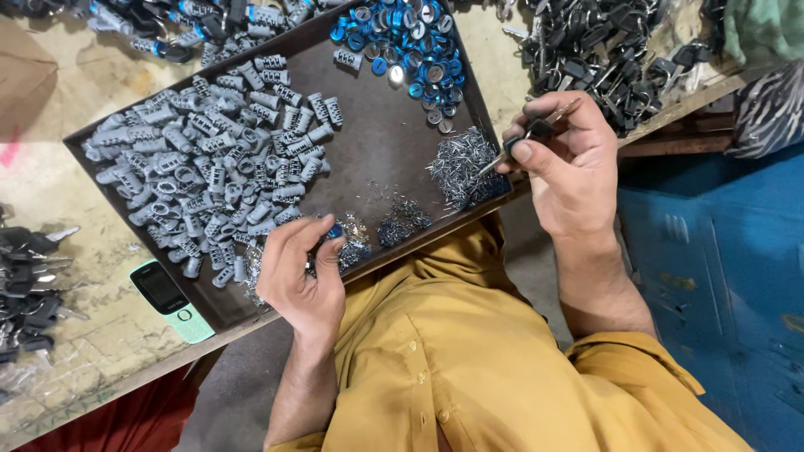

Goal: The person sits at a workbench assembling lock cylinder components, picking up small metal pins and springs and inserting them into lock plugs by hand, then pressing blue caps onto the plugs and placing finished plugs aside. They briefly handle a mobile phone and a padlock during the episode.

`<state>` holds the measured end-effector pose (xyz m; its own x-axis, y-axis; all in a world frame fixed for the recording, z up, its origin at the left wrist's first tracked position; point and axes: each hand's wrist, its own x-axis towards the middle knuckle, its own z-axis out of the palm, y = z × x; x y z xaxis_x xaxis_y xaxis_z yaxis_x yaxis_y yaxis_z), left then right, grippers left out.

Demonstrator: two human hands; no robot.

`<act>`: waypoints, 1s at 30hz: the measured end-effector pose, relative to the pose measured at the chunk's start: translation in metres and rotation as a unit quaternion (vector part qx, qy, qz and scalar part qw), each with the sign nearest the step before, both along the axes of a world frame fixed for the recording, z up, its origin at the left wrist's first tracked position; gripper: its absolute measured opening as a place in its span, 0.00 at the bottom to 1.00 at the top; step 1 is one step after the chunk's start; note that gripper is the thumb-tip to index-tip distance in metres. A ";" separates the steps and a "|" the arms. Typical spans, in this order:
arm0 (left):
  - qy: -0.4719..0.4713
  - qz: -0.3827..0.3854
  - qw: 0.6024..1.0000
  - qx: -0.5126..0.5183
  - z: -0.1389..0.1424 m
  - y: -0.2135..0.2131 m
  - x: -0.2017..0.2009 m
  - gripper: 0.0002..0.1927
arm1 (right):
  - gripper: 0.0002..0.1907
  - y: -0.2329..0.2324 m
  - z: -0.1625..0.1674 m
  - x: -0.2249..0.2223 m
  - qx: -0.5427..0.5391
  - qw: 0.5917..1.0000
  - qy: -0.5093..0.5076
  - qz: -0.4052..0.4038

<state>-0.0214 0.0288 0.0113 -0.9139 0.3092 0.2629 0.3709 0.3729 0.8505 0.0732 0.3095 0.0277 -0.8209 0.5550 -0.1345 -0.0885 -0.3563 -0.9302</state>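
Observation:
My left hand (300, 272) curls over the near edge of a dark metal tray (381, 142), fingers closed on a small blue-ended lock part (334, 231). My right hand (563, 159) hovers at the tray's right edge and pinches a thin tweezer-like tool (523, 141) whose tip points at a heap of tiny metal pins (461, 167). A big pile of grey lock cylinders (218, 159) fills the tray's left side. Blue round caps (406, 42) lie at its far corner.
Small pin and spring piles (400, 222) lie near the tray's front edge. A green phone (172, 300) rests on the worn bench. Black-headed keys (599, 46) pile at the far right, more keys (29, 285) at the left. A blue cabinet (720, 259) stands right of my lap.

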 end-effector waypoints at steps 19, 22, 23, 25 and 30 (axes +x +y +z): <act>0.011 -0.001 0.999 -0.038 0.000 -0.003 -0.001 0.11 | 0.12 0.171 0.001 0.075 0.512 0.835 -0.091 -0.181; -0.002 0.003 0.999 -0.032 0.000 -0.002 0.001 0.11 | 0.10 0.204 -0.008 0.077 0.579 0.787 -0.124 -0.173; 0.001 0.006 0.999 -0.034 0.000 -0.002 0.001 0.11 | 0.09 0.208 -0.010 0.079 0.635 0.739 -0.148 -0.172; 0.005 0.015 0.999 -0.036 0.001 -0.002 0.002 0.11 | 0.11 0.213 -0.009 0.082 0.759 0.595 -0.202 -0.171; -0.004 0.014 0.999 -0.028 0.001 -0.001 0.000 0.10 | 0.09 0.203 -0.002 0.081 0.732 0.620 -0.252 -0.126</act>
<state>-0.0210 0.0273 0.0123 -0.9248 0.2973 0.2375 0.3519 0.4309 0.8310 0.1540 0.5125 0.0254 -0.7411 0.4882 0.4609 0.4645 0.8685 -0.1730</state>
